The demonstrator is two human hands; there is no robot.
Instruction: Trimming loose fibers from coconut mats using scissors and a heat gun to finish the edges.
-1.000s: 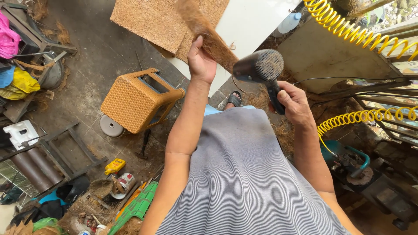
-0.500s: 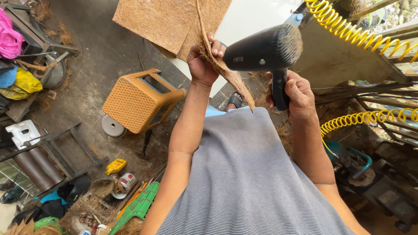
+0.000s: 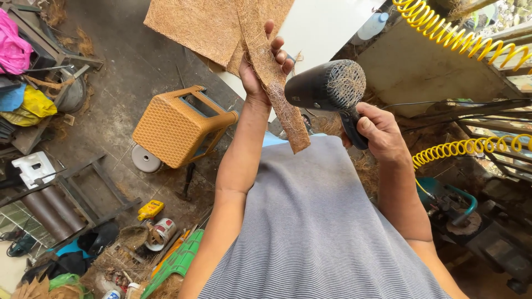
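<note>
Head view: coir fibre strip (image 3: 274,83) is pinched in the closed left hand (image 3: 260,63), hanging before the chest.
Right hand (image 3: 379,130): wrapped shut around the black hair dryer (image 3: 327,88) handle.
Risk: loose fibres already mat the dryer grille; clogging or overheating is judged possible.
Edges: coiled yellow hose (image 3: 460,39) lies close on the right.
Open room: more space is available left, above the orange stool (image 3: 177,124).

A dark, stained concrete floor (image 3: 138,66) lies in daylight, strewn with brown fibre scraps. An orange woven-pattern plastic stool (image 3: 174,126) lies tipped on its side near the middle, a round grey disc (image 3: 146,158) just beside it. Pink and yellow bags (image 3: 22,77) crowd the left edge. Coiled yellow air hoses (image 3: 454,39) run along the right above a grey panel (image 3: 426,72).
</note>
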